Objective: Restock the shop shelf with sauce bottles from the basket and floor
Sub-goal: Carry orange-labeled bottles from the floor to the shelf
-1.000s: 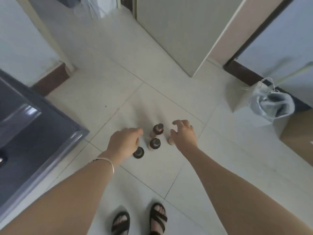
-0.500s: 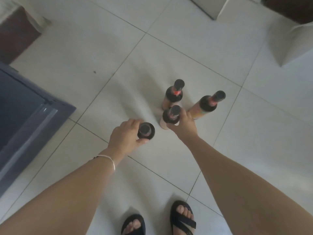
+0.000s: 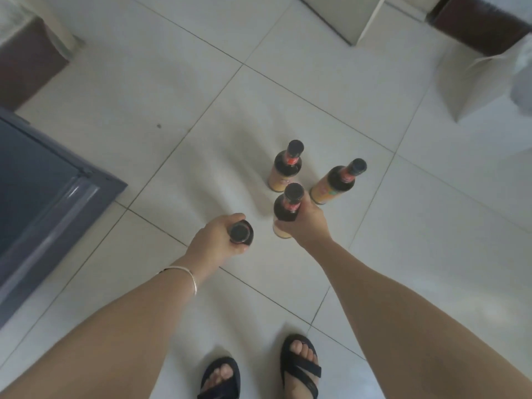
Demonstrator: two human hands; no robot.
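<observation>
White tiles with thin dark joints make up the floor (image 3: 178,82). Along its left edge stands a dark grey cabinet (image 3: 43,182) with a raised rim, one corner jutting toward the middle of the floor. A white paper bag (image 3: 472,82) sits upright in the far right corner of the floor, with something pale and crumpled at its mouth. A strip of brown skirting (image 3: 28,61) runs along the far left edge.

My bare forearms reach down from the near edge toward a cluster of four dark sauce bottles near the middle of the floor. My left hand (image 3: 214,243) is curled round the nearest bottle (image 3: 241,233). I see that one from straight above, so only its black cap and dark shoulder show. My right hand (image 3: 309,223) grasps the second bottle (image 3: 288,205) round its body, below the red band on the neck, and a pale label shows under my fingers. I cannot tell whether either held bottle is clear of the tiles.

Just beyond them the far bottle (image 3: 286,168) and the right bottle (image 3: 335,181) stand on the floor, untouched, close together but apart, each with a black cap and a yellowish label.

At the near edge are my feet in black sandals (image 3: 300,367). A thin silver bracelet (image 3: 188,276) circles my left wrist.
</observation>
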